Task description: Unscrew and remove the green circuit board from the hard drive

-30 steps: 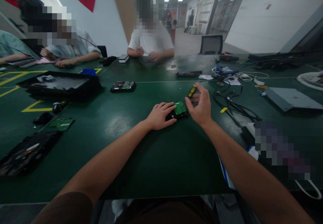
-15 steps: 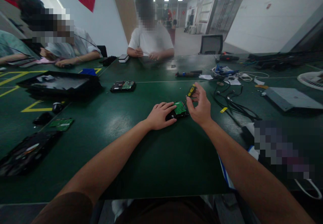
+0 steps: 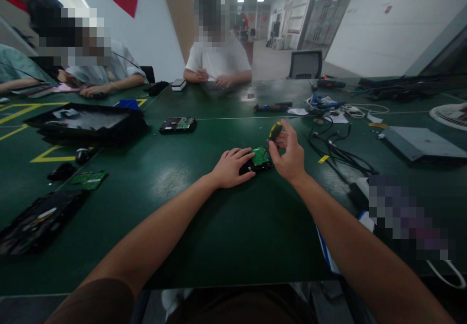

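A small hard drive (image 3: 260, 159) with a green circuit board on top lies on the dark green table (image 3: 204, 226) in front of me. My left hand (image 3: 230, 167) lies flat on its left edge, fingers stretched over it. My right hand (image 3: 289, 153) pinches a yellow and black screwdriver (image 3: 275, 131) by the handle. The screwdriver stands over the drive's right side with its tip down toward the board.
A second drive (image 3: 178, 124) lies further back, a black tray (image 3: 85, 122) to the left, a loose green board (image 3: 89, 179) and an opened black unit (image 3: 34, 222) at the near left. Black cables (image 3: 337, 151) and a grey box (image 3: 419, 143) lie right. Other people sit across.
My right hand has drawn a little closer to the drive and turned the screwdriver more upright over the board. My left hand has stayed on the drive.
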Demonstrator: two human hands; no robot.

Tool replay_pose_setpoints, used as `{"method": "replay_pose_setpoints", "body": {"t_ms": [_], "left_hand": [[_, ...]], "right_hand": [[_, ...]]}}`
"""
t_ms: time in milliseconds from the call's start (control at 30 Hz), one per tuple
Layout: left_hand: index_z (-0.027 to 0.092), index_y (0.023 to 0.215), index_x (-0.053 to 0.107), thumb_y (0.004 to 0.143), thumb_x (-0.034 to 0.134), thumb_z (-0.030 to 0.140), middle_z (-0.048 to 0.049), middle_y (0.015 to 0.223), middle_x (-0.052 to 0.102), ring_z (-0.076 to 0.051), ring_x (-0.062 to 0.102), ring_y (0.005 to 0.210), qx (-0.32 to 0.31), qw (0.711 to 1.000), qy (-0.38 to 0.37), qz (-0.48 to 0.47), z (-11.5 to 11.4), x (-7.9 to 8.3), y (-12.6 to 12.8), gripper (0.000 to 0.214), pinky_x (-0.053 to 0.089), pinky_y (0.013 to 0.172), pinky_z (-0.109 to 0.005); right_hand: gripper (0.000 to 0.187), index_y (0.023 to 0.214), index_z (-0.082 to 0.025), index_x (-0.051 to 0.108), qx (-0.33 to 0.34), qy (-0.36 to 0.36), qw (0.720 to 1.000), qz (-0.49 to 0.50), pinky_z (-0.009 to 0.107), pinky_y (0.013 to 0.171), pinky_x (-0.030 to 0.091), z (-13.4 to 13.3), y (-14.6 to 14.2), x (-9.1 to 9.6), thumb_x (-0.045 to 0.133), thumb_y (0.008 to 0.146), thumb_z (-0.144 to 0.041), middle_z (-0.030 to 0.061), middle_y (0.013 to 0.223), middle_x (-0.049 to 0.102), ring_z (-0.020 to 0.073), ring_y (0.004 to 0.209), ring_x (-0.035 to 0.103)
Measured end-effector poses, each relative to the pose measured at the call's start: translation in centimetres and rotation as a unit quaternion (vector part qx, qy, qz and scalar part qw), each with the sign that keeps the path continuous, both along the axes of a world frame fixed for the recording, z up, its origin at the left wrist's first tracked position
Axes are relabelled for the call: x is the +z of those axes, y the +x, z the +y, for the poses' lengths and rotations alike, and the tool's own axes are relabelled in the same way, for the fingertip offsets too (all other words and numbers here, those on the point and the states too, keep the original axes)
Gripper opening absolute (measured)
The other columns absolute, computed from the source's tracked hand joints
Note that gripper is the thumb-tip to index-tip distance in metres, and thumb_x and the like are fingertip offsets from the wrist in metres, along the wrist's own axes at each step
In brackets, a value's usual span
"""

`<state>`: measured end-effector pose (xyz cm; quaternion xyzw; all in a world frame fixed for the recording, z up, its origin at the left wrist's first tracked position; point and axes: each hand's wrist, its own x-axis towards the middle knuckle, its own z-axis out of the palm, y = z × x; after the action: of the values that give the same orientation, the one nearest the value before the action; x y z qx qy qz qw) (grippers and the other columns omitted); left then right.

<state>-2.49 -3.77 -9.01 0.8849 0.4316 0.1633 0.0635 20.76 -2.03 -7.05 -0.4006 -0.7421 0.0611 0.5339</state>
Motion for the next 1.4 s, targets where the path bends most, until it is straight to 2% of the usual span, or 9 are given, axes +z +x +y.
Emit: {"method": "replay_pose_setpoints", "body": {"t_ms": [233,467,667,867,1100,1233,1400], "left_hand": [[0.032,0.158,0.038,0.091,0.057,0.062,-0.0045,0.164,0.038,-0.038,0.036,0.145,0.000,1.000,-0.009,-0.005,-0.05,0.03,-0.05,0.076,0.029,0.116,-0.059],[0.032,0.158,0.039,0.090,0.058,0.062,-0.0051,0.163,0.039,-0.038,0.037,0.144,0.001,1.000,-0.006,-0.005,-0.07,0.08,0.02,0.076,0.030,0.116,-0.058],[0.031,0.158,0.037,0.091,0.057,0.063,-0.0051,0.164,0.038,-0.038,0.037,0.144,0.001,1.000,-0.011,-0.001,-0.05,0.09,0.00,0.077,0.030,0.115,-0.059],[0.031,0.158,0.037,0.091,0.056,0.064,-0.0048,0.164,0.039,-0.038,0.037,0.144,0.001,1.000,-0.011,0.001,-0.12,0.20,-0.08,0.077,0.030,0.116,-0.059],[0.032,0.158,0.037,0.090,0.057,0.063,-0.0047,0.164,0.038,-0.038,0.036,0.144,0.003,1.000,-0.014,-0.002,-0.11,0.21,-0.03,0.077,0.029,0.116,-0.059],[0.032,0.159,0.037,0.091,0.057,0.063,-0.0049,0.164,0.038,-0.038,0.036,0.145,0.001,1.000,-0.015,-0.003,-0.08,0.17,-0.05,0.077,0.029,0.116,-0.059],[0.031,0.159,0.037,0.091,0.056,0.064,-0.0052,0.164,0.037,-0.038,0.035,0.145,0.000,1.000,-0.008,-0.003,-0.07,0.09,-0.10,0.077,0.030,0.116,-0.059]], "right_hand": [[0.072,0.157,-0.028,0.030,-0.028,0.018,0.999,-0.001,0.046,0.080,0.066,0.09,-0.05,0.04,0.062,0.092,-0.030,0.0127,0.135,0.061,0.0261,0.096,0.072],[0.074,0.159,-0.026,0.021,-0.023,0.014,1.000,-0.015,0.048,0.083,0.067,0.07,-0.09,0.09,0.057,0.094,-0.026,0.0148,0.134,0.062,0.0266,0.099,0.073],[0.070,0.156,-0.026,0.032,-0.039,0.033,0.999,-0.007,0.046,0.080,0.067,0.09,-0.03,0.06,0.061,0.093,-0.030,0.0138,0.134,0.062,0.0261,0.095,0.072],[0.069,0.157,-0.026,0.028,-0.030,0.026,0.999,-0.013,0.047,0.082,0.067,0.13,0.02,0.04,0.058,0.095,-0.029,0.0145,0.135,0.061,0.0273,0.101,0.072],[0.069,0.155,-0.027,0.032,-0.044,0.038,0.998,-0.015,0.045,0.079,0.067,0.15,0.07,0.06,0.061,0.093,-0.030,0.0130,0.129,0.063,0.0251,0.095,0.071],[0.068,0.156,-0.026,0.030,-0.043,0.038,0.998,-0.021,0.046,0.081,0.066,0.05,-0.02,0.20,0.058,0.094,-0.028,0.0146,0.134,0.061,0.0251,0.097,0.071],[0.068,0.155,-0.027,0.034,-0.059,0.046,0.997,-0.018,0.047,0.078,0.066,-0.01,0.07,0.24,0.061,0.092,-0.032,0.0137,0.132,0.059,0.0247,0.092,0.069]]}}
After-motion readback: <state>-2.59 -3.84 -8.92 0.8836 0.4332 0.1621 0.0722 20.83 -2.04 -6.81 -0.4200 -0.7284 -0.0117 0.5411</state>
